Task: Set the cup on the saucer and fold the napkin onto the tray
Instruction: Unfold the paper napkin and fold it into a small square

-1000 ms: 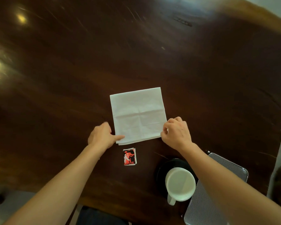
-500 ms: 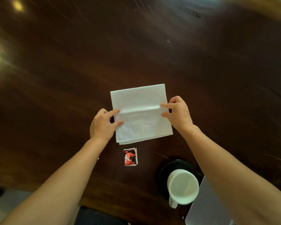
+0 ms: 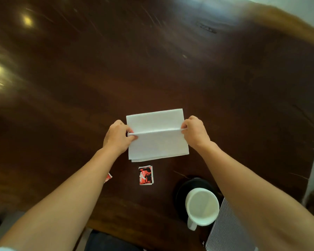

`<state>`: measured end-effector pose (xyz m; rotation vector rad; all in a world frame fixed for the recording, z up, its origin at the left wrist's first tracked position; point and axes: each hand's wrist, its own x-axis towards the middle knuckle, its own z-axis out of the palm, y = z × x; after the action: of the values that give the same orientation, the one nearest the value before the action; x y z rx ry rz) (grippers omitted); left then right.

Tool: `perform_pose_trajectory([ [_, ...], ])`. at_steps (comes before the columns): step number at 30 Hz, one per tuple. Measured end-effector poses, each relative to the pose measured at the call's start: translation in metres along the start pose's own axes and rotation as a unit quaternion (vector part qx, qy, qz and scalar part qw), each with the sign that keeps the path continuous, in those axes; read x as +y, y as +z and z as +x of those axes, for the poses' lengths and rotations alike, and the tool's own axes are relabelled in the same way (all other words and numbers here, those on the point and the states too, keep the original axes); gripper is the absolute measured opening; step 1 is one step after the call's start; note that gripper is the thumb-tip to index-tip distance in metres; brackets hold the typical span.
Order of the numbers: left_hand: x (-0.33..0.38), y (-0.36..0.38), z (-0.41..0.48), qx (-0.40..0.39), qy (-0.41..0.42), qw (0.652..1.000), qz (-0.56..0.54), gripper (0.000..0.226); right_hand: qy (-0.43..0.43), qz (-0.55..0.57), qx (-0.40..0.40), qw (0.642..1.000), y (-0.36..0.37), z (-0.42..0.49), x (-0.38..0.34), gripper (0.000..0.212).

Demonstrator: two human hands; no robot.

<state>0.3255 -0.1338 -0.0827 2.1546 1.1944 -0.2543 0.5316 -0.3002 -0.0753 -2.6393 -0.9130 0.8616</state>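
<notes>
— Both pinch: the left hand (image 3: 117,137) and right hand (image 3: 195,131) each have a grip clamped on an end of the napkin's (image 3: 157,135) raised fold, at the middle of the dark surface (image 3: 152,60).

— Best carry the edge toward twelve o'clock, corners matched, then crease. Tray (image 3: 225,230) waits at five o'clock, cup (image 3: 202,207) already on its saucer (image 3: 181,192).

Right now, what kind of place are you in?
Probably a café or a dining room at home. A white cup sits on a dark saucer, a napkin is being folded, and a small packet lies on the wooden table.
</notes>
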Motion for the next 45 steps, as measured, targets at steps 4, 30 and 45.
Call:
perform_pose_trajectory([
  [4,-0.001,-0.041,-0.027,-0.011,0.092,0.991,-0.093,0.014,-0.012,0.152,0.029,0.988,-0.031,-0.035,0.004,0.004],
  [30,0.052,-0.05,-0.219,-0.269,-0.073,0.764,-0.581,0.04,0.092,0.53,-0.075,0.84,-0.075,-0.23,-0.027,0.022],
  [45,0.103,-0.04,-0.266,-0.199,-0.041,0.642,-0.739,0.054,-0.174,0.138,0.131,0.966,-0.015,-0.301,-0.091,0.055],
])
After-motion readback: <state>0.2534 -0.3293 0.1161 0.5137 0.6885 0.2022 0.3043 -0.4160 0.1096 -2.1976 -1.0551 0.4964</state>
